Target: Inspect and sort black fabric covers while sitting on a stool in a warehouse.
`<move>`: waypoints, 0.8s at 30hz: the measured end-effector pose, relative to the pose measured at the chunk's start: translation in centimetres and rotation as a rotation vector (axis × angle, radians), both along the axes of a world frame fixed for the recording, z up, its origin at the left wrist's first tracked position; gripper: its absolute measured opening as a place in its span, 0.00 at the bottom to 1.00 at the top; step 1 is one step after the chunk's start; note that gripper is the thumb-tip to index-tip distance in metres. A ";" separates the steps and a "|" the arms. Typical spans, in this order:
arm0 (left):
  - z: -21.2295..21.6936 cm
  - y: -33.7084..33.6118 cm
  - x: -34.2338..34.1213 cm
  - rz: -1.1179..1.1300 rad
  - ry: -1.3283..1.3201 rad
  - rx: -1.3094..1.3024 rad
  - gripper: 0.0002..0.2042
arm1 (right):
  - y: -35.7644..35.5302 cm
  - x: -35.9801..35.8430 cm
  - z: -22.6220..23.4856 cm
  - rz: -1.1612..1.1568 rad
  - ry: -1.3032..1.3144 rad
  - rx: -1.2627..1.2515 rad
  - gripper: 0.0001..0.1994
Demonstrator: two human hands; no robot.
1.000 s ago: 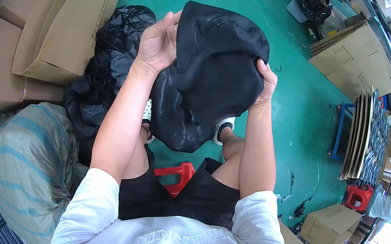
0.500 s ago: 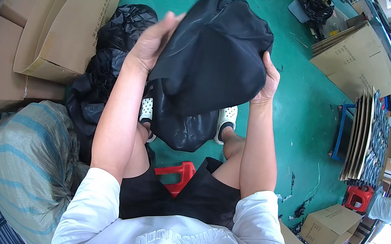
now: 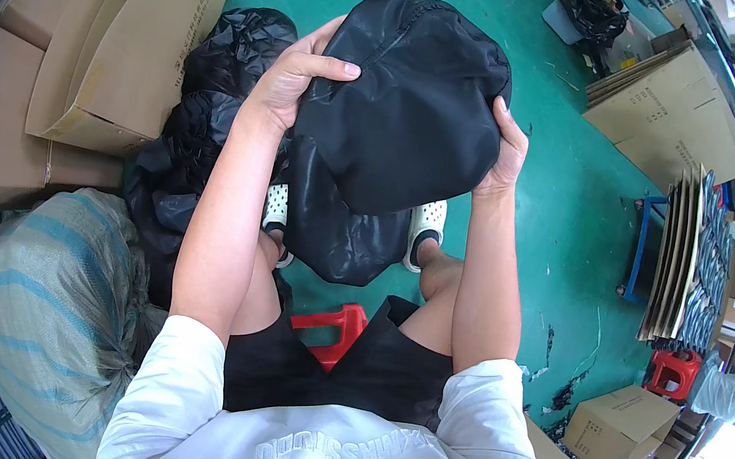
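- Upper centre: the left hand (image 3: 303, 75) and right hand (image 3: 504, 153) are gripping black fabric (image 3: 407, 118)!
- Lower left: a striped sack (image 3: 48, 297) is bulging.
- Lower centre: a red stool (image 3: 343, 333) is peeking out.

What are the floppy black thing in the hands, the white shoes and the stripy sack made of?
Black thing: probably fabric, smooth with a soft sheen; it drapes and has a puckered seam.
White shoes: likely foam or rubber, looking moulded, with small holes.
Stripy sack: perhaps woven plastic, slightly shiny; it creases and bunches.
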State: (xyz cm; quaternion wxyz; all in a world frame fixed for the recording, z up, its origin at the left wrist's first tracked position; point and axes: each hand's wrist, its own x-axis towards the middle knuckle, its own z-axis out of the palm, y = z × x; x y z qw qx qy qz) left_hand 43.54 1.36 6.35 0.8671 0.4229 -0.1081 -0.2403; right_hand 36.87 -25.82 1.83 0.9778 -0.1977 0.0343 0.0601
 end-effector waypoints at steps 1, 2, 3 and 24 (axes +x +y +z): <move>0.0 0.0 0.0 0.013 0.004 0.004 0.35 | 0.1 0.0 0.0 -0.008 0.002 -0.005 0.17; 0.0 0.0 0.0 0.012 0.003 0.004 0.35 | -0.1 0.1 -0.3 -0.009 0.001 -0.006 0.17; 0.0 0.0 0.1 0.019 0.001 -0.002 0.35 | -0.3 0.3 -0.8 -0.010 -0.013 0.011 0.18; -0.3 0.2 0.3 0.017 -0.008 -0.038 0.34 | 0.6 0.0 0.2 -0.040 -0.077 -0.034 0.17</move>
